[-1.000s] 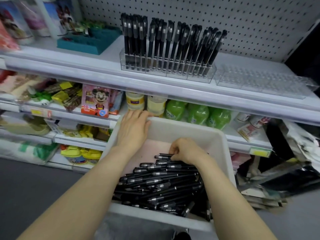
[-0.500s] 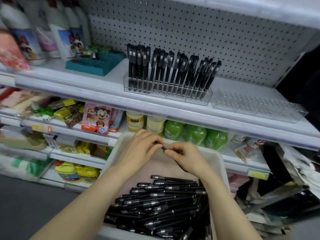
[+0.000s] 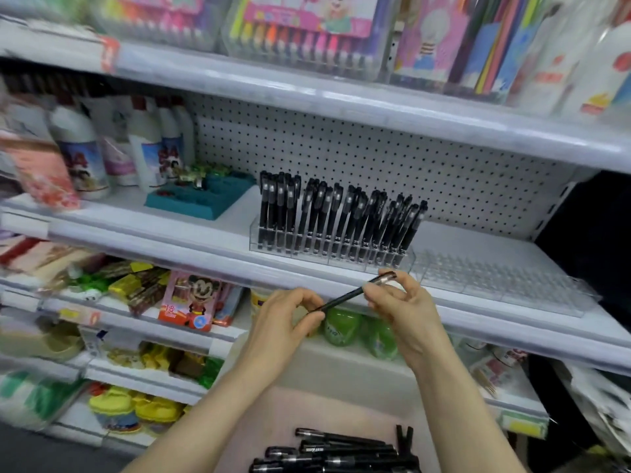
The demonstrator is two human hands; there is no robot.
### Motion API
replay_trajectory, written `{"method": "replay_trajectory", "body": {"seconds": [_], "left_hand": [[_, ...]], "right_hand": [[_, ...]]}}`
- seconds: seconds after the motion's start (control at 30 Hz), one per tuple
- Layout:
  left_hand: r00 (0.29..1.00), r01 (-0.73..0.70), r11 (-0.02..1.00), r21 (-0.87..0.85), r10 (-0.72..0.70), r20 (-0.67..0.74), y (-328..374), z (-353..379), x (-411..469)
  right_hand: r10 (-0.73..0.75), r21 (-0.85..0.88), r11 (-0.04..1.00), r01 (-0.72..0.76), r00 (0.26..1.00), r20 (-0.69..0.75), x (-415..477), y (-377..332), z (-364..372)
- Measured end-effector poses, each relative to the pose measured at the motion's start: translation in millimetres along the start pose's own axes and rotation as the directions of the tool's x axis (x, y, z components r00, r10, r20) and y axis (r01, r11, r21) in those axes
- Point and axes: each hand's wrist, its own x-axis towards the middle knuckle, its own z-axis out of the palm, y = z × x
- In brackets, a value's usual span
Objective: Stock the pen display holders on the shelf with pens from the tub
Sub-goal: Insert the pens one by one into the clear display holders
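1. Head view: one pen point(image 3: 345, 297) is held between both hands, in front of the shelf point(image 3: 153, 230) edge and above the tub point(image 3: 341, 373).
2. The left hand point(image 3: 286, 322) pinches the pen's lower end between thumb and fingertips. The right hand point(image 3: 403, 308) pinches the upper part with its fingers curled, and the pen's tip shows past them.
3. Long axis: slanted, low at the left and rising to the right. It is well off the upright stance of the pens in the filled holder point(image 3: 331, 257).
4. Deciding relation: the empty holder point(image 3: 505, 285) lies up and to the right of the pen, and the right hand is the nearer. Judgement: the pen must be stood upright before it will enter a slot.
5. Change: a second ago the right hand was down among the loose pens point(image 3: 341, 452) and the left rested on the tub rim. Both have since risen to shelf level with the pen.
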Motion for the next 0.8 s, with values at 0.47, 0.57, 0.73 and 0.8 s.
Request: {"method": "replay_trajectory", "body": {"seconds": [0.47, 0.57, 0.73, 0.8], "left_hand": [[0.997, -0.006, 0.841, 0.540, 0.048, -0.063, -20, -31, 86], [0.997, -0.024, 0.801, 0.598, 0.061, -0.042, -26, -30, 88], [0.994, -0.040, 0.778, 0.627, 0.093, -0.053, -32, -29, 89], [0.994, -0.041, 0.782, 0.622, 0.096, -0.055, -31, -29, 89]], "right_hand": [[-0.467, -0.504, 0.754, 0.422, 0.883, 0.041, 73, -64, 75], [-0.510, -0.591, 0.663, 0.460, 0.855, 0.094, 84, -60, 87], [-0.485, -0.672, 0.579, 0.462, 0.858, 0.172, 99, -48, 100], [-0.438, -0.732, 0.513, 0.449, 0.870, 0.227, 102, -37, 104]]}}
